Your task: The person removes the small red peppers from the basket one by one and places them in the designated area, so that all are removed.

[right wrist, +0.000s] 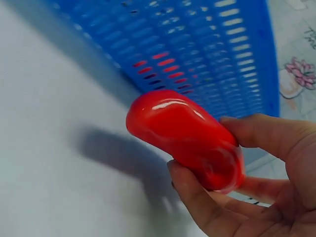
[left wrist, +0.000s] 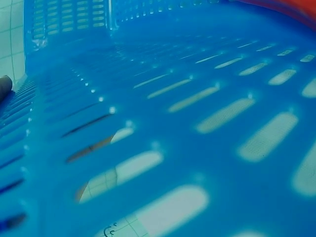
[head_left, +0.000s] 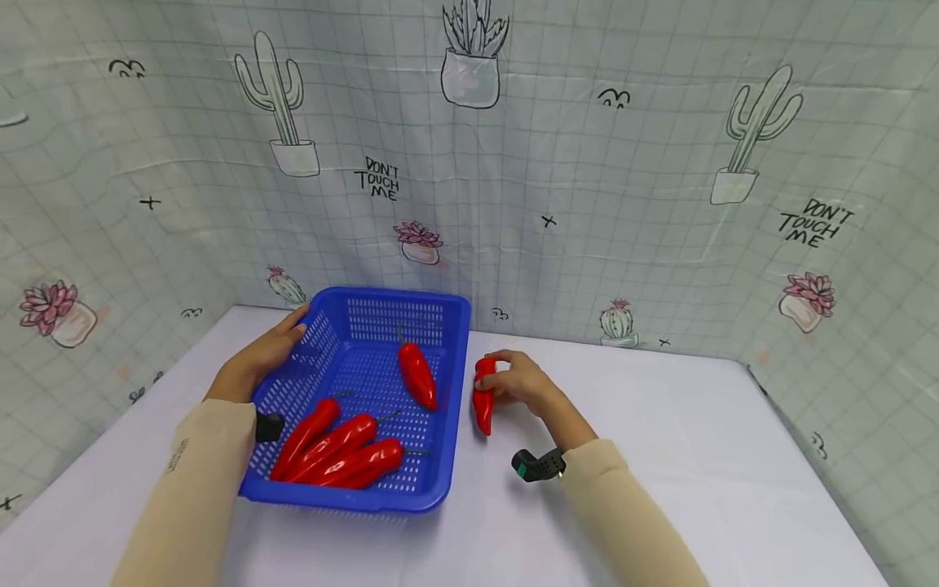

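At the left side of a blue plastic basket [head_left: 460,367], my left hand [head_left: 264,350] grips the rim with its fingertips near the back corner. Only one fingertip [left wrist: 4,88] shows at the edge of the left wrist view, beyond the slotted wall. My right hand [head_left: 521,379] pinches a red chili pepper [right wrist: 185,136] between thumb and fingers, just outside the basket's right wall. The pepper casts a shadow on the white surface below it. Inside the basket, several red chili peppers [head_left: 330,448] lie together at the front left, and a single one [head_left: 417,377] lies toward the back right.
A white table [head_left: 623,424] carries the basket and extends to the right. Behind it and along both sides hangs a grid-patterned cloth [head_left: 543,163] with cactus drawings. Dark bands [head_left: 539,465] circle both wrists.
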### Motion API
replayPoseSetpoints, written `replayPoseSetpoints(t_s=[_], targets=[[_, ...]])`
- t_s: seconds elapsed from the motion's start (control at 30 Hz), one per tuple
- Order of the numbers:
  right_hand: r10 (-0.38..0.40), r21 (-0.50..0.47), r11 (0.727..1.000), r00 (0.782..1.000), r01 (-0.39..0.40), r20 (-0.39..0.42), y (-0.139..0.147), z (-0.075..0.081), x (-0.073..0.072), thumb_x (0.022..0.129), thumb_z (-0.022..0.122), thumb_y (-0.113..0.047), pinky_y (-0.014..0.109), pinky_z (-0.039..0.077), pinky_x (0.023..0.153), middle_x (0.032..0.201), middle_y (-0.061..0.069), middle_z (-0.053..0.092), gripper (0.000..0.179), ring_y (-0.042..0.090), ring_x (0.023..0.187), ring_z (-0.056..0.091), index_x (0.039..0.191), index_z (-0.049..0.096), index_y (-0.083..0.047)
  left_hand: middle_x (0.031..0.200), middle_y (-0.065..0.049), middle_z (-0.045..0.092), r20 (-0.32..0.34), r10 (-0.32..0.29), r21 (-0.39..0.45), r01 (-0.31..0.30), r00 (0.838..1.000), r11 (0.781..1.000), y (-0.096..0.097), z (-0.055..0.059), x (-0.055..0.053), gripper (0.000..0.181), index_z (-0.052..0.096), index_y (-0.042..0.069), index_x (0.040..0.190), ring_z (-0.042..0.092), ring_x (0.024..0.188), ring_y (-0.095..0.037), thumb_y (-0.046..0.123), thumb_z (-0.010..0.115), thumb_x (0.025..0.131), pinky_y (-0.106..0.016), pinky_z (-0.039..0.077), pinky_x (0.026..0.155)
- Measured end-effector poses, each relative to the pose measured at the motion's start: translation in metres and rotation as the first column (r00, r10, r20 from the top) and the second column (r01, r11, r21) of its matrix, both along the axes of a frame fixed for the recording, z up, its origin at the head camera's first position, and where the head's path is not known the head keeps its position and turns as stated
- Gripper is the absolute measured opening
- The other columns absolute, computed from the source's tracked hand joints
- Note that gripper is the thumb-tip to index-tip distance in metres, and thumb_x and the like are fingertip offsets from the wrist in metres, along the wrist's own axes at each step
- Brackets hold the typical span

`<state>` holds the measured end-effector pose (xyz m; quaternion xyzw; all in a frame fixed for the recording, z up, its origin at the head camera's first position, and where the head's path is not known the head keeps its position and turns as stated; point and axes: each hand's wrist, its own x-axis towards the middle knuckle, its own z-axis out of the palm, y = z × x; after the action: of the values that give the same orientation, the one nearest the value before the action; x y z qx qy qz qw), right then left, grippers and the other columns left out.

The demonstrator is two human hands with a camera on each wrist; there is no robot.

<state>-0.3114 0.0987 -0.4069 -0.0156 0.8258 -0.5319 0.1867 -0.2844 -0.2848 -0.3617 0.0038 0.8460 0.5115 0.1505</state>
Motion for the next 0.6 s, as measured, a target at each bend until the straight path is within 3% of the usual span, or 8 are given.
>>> replayPoseSetpoints(t_s=[0.17, 0.3, 0.43, 0.6], targets=[[-0.044, 0.101, 0.993, 0.995, 0.052, -0.084, -0.008, -0.008, 0.005, 0.078, 0.077, -0.011, 0.035, 0.061, 0.073, 0.120, 0.022, 0.059, 0.063, 0.025, 0.082, 0.066, 0.134, 0.051, -0.001, 0.160, -0.028, -0.013, -0.023, 0.000, -0.006, 0.000, 1.000, 1.000, 0.000, 0.001, 0.001, 0.056, -0.014, 0.016, 0.156, 0.002, 0.144, -0.056, 0.021, 0.017, 0.109, -0.069, 0.011, 0.114], [-0.072, 0.190, 0.977, 0.984, 0.102, -0.161, -0.012, -0.010, 0.008, 0.076, 0.080, -0.015, 0.036, 0.061, 0.073, 0.118, 0.021, 0.061, 0.061, 0.029, 0.091, 0.064, 0.130, 0.054, -0.002, 0.160, -0.029, -0.013, -0.063, -0.007, -0.042, 0.005, 0.998, 0.999, 0.002, 0.002, 0.000, 0.056, -0.011, 0.011, 0.156, -0.006, 0.145, -0.053, 0.020, 0.018, 0.108, -0.069, 0.003, 0.115], [-0.068, 0.240, 0.964, 0.980, 0.113, -0.188, -0.013, -0.013, 0.011, 0.075, 0.080, -0.019, 0.038, 0.060, 0.077, 0.121, 0.021, 0.062, 0.064, 0.031, 0.099, 0.061, 0.133, 0.056, -0.003, 0.160, -0.030, -0.010, -0.087, -0.012, -0.088, 0.004, 0.996, 0.996, 0.002, 0.002, 0.001, 0.056, -0.008, 0.008, 0.156, -0.009, 0.145, -0.052, 0.020, 0.019, 0.108, -0.068, 0.000, 0.115], [-0.044, 0.278, 0.955, 0.976, 0.103, -0.212, -0.008, -0.016, 0.014, 0.080, 0.076, -0.024, 0.031, 0.059, 0.066, 0.111, 0.020, 0.065, 0.067, 0.021, 0.073, 0.065, 0.138, 0.053, -0.002, 0.159, -0.031, -0.008, -0.089, -0.008, -0.123, -0.003, 0.996, 0.992, 0.002, 0.000, -0.002, 0.056, -0.008, 0.009, 0.156, -0.005, 0.145, -0.053, 0.021, 0.017, 0.108, -0.069, 0.001, 0.115]])
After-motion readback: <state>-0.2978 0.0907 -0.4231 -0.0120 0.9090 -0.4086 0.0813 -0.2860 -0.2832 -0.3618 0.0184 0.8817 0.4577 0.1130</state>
